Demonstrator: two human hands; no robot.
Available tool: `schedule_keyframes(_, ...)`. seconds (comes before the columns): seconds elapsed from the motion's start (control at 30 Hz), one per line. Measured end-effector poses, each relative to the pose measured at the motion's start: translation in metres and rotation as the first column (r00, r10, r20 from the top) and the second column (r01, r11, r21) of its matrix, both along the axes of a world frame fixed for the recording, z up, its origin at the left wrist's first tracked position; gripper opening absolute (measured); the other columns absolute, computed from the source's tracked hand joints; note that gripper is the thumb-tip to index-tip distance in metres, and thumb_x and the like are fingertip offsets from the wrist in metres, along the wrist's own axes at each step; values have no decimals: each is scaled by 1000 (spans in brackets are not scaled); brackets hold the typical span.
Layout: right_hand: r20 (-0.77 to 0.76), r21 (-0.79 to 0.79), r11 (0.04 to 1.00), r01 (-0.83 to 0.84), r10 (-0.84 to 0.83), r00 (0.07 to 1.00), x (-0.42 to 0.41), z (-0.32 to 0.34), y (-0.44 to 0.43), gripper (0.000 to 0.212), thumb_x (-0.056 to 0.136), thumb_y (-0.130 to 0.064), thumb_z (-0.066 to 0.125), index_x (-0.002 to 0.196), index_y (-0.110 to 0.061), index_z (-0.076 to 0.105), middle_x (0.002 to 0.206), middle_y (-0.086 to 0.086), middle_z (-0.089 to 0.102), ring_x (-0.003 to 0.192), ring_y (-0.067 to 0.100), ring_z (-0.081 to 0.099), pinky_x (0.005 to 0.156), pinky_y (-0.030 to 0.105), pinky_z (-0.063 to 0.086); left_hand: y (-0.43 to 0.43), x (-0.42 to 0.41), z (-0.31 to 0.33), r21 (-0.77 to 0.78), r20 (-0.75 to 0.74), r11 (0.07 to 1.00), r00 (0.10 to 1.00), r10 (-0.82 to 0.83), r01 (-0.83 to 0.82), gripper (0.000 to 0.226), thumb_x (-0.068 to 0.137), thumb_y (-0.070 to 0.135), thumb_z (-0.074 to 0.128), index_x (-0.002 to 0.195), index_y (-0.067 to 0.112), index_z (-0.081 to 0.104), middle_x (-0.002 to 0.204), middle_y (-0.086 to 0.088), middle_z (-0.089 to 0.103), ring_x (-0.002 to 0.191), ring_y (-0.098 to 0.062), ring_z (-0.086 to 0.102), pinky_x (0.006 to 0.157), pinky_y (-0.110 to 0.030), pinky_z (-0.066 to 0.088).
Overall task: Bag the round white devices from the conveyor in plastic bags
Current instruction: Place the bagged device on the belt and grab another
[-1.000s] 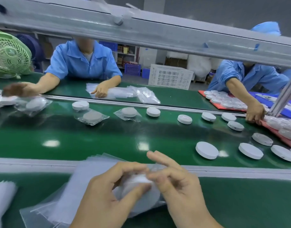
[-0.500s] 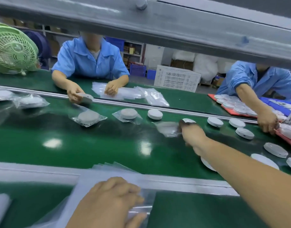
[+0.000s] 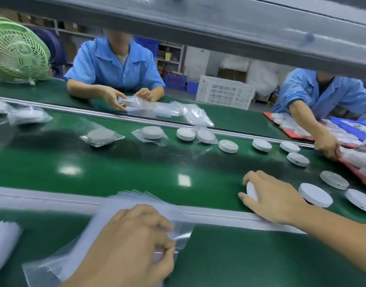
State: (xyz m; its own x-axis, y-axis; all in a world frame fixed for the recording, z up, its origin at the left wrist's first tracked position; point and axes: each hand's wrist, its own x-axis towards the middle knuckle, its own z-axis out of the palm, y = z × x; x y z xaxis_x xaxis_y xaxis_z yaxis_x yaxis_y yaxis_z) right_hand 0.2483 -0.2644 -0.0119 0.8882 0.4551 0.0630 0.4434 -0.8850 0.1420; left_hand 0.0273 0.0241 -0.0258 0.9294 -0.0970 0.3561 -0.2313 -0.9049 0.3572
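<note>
My right hand (image 3: 275, 197) reaches over the near rail onto the green conveyor (image 3: 136, 168) and grips a round white device (image 3: 252, 191), fingers curled round it. My left hand (image 3: 132, 243) lies on a stack of clear plastic bags (image 3: 136, 206) on the near bench and pinches a bag at its right edge. Several bare white devices (image 3: 315, 194) lie on the belt to the right of my right hand. Bagged devices (image 3: 100, 136) lie further left on the belt.
A metal rail (image 3: 219, 212) separates my bench from the belt. Two people in blue shirts work across the conveyor, one (image 3: 118, 67) bagging a device, one (image 3: 322, 94) at red trays (image 3: 289, 133). A green fan (image 3: 16, 52) stands far left. A grey beam (image 3: 219, 23) crosses overhead.
My right hand released a bagged device at the belt's far side, drew back towards me and took hold of a bare device. My left hand stayed on the bag stack.
</note>
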Motion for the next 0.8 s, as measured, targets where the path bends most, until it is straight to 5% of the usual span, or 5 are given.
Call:
schedule_keyframes(0.2, -62, 728, 676, -116, 233, 971, -74, 19, 5, 33, 89, -59, 25, 105, -45, 50, 91, -30, 55, 86, -4, 54, 71, 11, 38, -10, -5, 8, -147, 40, 986, 996, 83, -76, 14, 77, 53, 63, 78, 50, 76, 97, 47, 60, 104, 10, 55, 90, -29, 49)
schedule_keyframes(0.33, 113, 697, 580, -421, 492, 863, -132, 21, 36, 26, 100, -49, 50, 126, -48, 56, 114, -24, 48, 111, 2, 55, 92, 8, 37, -15, -9, 12, -292, 46, 952, 992, 114, -96, 10, 81, 47, 70, 86, 55, 71, 91, 49, 61, 95, 15, 60, 85, -19, 51)
schedule_keyframes(0.47, 310, 811, 309, -497, 495, 812, -154, 10, 60, 22, 87, -15, 81, 106, -26, 80, 106, -15, 65, 99, 11, 68, 84, 22, 54, -25, -11, 12, -505, 31, 862, 998, 63, -38, 13, 84, 44, 65, 91, 53, 72, 87, 34, 71, 88, 10, 67, 80, -13, 50)
schedule_keyframes(0.6, 178, 978, 53, -202, 292, 940, -163, 9, 69, 24, 65, -35, 91, 86, -37, 78, 95, -13, 78, 93, 15, 74, 79, 23, 57, -33, -13, 17, -754, 2, 650, 990, -139, 93, 34, 77, 59, 72, 107, 45, 74, 104, 18, 75, 102, -3, 70, 93, -26, 54)
schedule_keyframes(0.8, -211, 954, -162, 254, 246, 946, -164, 12, 69, 9, 86, -35, 82, 89, -31, 74, 89, -9, 76, 73, 5, 68, 61, 19, 51, -30, -16, 8, -382, 154, 923, 988, 7, 53, 25, 83, 57, 65, 108, 56, 65, 92, 39, 68, 86, 13, 66, 75, -12, 51)
